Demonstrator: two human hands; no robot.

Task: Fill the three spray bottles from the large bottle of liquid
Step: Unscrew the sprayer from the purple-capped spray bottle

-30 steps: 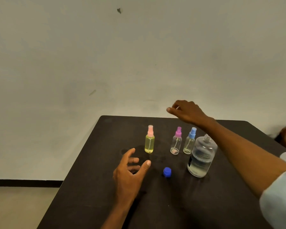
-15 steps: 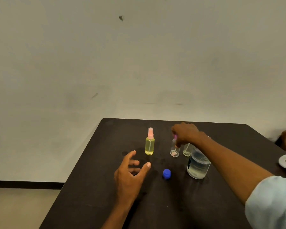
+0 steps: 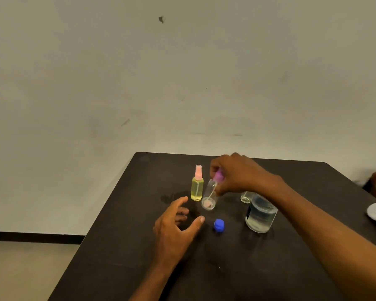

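Lifted now off the table (image 3: 122, 246), the purple-capped spray bottle (image 3: 210, 195) tilts in the right hand (image 3: 237, 173), fingers clamped on its cap. Left hand (image 3: 174, 227), fingers apart, should steady its body while unscrewing.

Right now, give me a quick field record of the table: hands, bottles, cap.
right hand: grip on purple-topped spray bottle, tilted, looks empty
left hand: open, holding nothing
pink-topped spray bottle: upright, yellow liquid
third spray bottle: mostly hidden behind right arm, top not visible
large bottle: upright, clear liquid, neck hidden
blue cap: loose on table, near left hand
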